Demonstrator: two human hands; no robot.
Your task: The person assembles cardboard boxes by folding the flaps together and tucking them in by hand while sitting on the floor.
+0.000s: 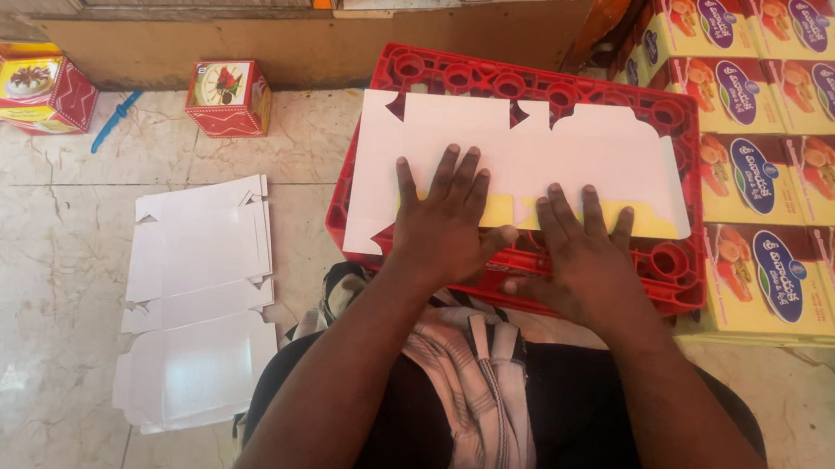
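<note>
Pressing a white die-cut carton blank (503, 162) flat on the red crate (672, 274) with both palms: left hand (443, 227) and right hand (585, 253) spread open, gripping nothing.
Risk, as we judge it: uneven pressure creases the yellow flap crooked, or the blank slides off. Near left, loose white blanks (199, 297); far left, red-and-yellow cake boxes (230, 98); right, stacked yellow cartons (789, 184) with purple oval labels.

White flat carton blank (503, 157) lies printed-side down on crate.

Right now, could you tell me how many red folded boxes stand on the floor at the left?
2: one small red box by the wall, one larger box at the far left edge; others may be cut off there.
</note>
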